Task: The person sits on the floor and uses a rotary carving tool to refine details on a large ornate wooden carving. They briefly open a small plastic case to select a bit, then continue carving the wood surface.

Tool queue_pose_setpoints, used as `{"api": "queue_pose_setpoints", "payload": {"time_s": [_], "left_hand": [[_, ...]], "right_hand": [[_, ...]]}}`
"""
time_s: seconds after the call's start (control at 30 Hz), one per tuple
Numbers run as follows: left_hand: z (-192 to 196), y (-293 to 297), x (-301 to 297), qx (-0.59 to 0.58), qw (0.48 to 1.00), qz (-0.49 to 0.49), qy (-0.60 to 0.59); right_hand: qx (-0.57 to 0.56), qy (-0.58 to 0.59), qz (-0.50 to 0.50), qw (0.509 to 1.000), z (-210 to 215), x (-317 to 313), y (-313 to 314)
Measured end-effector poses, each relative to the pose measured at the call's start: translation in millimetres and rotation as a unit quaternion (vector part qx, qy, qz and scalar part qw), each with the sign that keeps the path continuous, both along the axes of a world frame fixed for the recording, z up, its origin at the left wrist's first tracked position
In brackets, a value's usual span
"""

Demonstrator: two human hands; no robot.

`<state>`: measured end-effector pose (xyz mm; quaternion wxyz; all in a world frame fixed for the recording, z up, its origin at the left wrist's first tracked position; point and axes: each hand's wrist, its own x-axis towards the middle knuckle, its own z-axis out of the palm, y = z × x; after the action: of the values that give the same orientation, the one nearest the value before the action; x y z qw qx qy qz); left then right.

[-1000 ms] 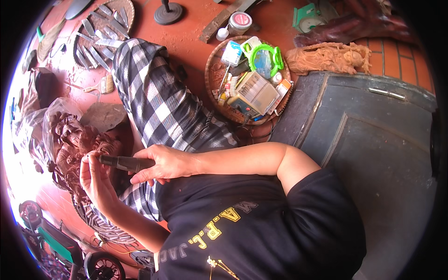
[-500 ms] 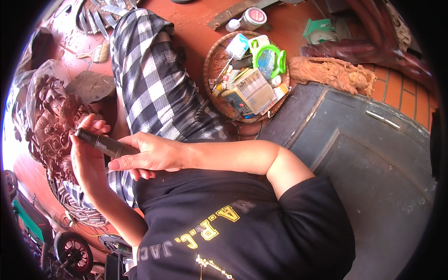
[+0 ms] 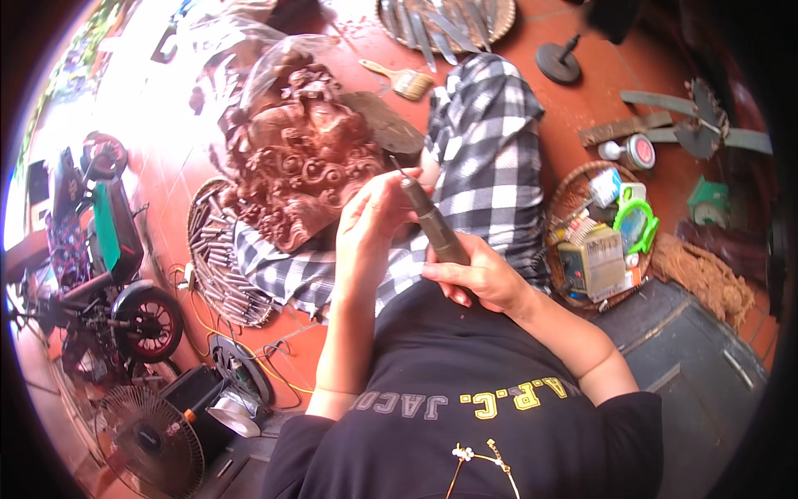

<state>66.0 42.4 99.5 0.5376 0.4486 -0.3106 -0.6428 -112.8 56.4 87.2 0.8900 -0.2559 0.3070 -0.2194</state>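
Observation:
A dark cylindrical rotary handpiece (image 3: 438, 231) with a thin bit at its front end points up and away from my body. My right hand (image 3: 489, 276) is wrapped round its rear part, the thumb lying along it. Fingertips of my left hand (image 3: 366, 218) close on the narrow front end beside the bit; part of the left fingers is hidden. Beyond my left hand, a reddish-brown wood carving (image 3: 303, 162) with dense curls and figures rests by my legs, partly under clear plastic. A flat brown block (image 3: 384, 123) lies beside the carving.
Left of my leg sits a round basket (image 3: 194, 229) of slim rods. A brush (image 3: 407, 82) and a tray of blades (image 3: 509, 18) lie ahead. Right are a basket (image 3: 555, 195) of supplies and another carving (image 3: 706, 276). A fan (image 3: 150, 445) and motorbike (image 3: 112, 241) stand left.
The view has swung left, bringing the carving and rod basket nearer the middle. Both hands stay at the handpiece; its bit now shows, and the left fingertips have closed at its front end.

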Motion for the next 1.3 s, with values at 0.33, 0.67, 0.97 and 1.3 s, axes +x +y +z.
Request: {"api": "queue_pose_setpoints", "payload": {"time_s": [0.33, 0.67, 0.97, 1.3], "left_hand": [[-8, 4, 10, 0.02, 0.998, 0.0, 0.065], [3, 14, -2, 0.037, 0.906, -0.102, -0.41], [-22, 14, -9, -0.036, 0.872, -0.042, -0.486], [-5, 6, -4, -0.037, 0.924, -0.085, -0.372]], "right_hand": [[0.045, -0.047, 0.037, 0.997, -6, -1, 0], [-0.119, 0.148, 0.004, 0.982, -4, 18, 3], [-0.393, 0.29, -0.029, 0.872, -14, 26, 5], [-0.044, 0.021, 0.04, 0.998, -13, 14, -6]]}}
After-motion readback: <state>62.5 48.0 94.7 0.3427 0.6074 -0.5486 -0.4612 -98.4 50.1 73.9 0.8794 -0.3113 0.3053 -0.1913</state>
